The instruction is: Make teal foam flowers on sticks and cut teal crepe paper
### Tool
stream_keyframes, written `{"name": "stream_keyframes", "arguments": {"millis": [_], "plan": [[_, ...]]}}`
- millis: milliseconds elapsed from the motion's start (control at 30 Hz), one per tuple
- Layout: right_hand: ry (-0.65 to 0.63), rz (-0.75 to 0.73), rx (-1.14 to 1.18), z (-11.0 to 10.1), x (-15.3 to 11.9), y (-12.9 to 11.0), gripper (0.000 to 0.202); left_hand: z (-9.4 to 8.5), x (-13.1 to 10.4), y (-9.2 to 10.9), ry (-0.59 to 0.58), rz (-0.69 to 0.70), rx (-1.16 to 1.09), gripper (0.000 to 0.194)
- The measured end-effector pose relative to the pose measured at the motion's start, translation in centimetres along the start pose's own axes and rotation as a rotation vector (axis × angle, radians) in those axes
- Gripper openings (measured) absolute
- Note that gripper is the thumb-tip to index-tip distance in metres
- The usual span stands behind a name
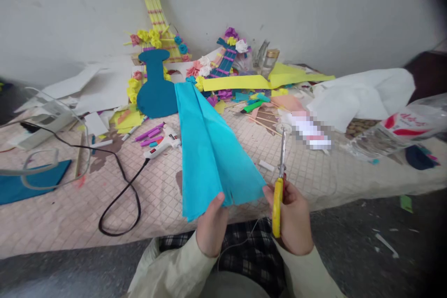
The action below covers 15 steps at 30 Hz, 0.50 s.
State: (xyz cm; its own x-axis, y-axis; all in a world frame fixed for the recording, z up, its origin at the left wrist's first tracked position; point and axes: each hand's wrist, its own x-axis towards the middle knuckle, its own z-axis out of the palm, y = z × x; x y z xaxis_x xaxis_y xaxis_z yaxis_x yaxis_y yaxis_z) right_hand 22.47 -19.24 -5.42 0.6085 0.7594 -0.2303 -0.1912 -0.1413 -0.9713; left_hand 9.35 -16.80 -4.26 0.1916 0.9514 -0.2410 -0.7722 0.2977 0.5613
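A long sheet of bright blue crepe paper (pixel 206 149), creased lengthwise, spreads from the table's middle toward me. My left hand (pixel 212 226) grips its near edge, thumb on top and fingers hidden beneath. A short slit shows in that edge just right of the thumb. My right hand (pixel 291 219) is closed around scissors (pixel 278 205) with yellow and red handles, the blades pointing up and away from me. Its thumb and fingertip also meet the paper's right corner. Left of the paper lies a white hot glue gun (pixel 164 143).
A dark blue guitar-shaped cutout (pixel 155 88) and a flower-trimmed yellow guitar model (pixel 155 14) stand at the back. Yellow paper (pixel 240 83) lies behind the blue sheet. A black cord (pixel 138 195) loops at left; a plastic bottle (pixel 401 125) lies at right.
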Motion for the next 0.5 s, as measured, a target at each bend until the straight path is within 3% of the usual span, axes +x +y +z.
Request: {"name": "stream_keyframes", "arguments": {"millis": [100, 267, 367, 433, 500], "plan": [[0.003, 0.027, 0.018, 0.0, 0.3, -0.1, 0.037, 0.1, 0.3, -0.2, -0.026, -0.044, -0.017, 0.034], [0.011, -0.002, 0.103, -0.3, -0.4, -0.6, 0.032, -0.2, 0.8, -0.6, 0.110, 0.099, -0.013, 0.039], [-0.038, 0.013, 0.131, -1.3, -1.5, -0.3, 0.030, 0.0, 1.1, -0.5, 0.091, 0.019, -0.046, 0.036], [-0.216, 0.108, 0.139, -2.1, -2.3, 0.3, 0.033, 0.1, 1.4, -0.4, 0.100, -0.027, -0.080, 0.036], [-0.488, 0.263, 0.144, -2.6, -3.2, 1.4, 0.040, 0.0, 1.8, -0.4, 0.150, -0.040, -0.106, 0.039]]}}
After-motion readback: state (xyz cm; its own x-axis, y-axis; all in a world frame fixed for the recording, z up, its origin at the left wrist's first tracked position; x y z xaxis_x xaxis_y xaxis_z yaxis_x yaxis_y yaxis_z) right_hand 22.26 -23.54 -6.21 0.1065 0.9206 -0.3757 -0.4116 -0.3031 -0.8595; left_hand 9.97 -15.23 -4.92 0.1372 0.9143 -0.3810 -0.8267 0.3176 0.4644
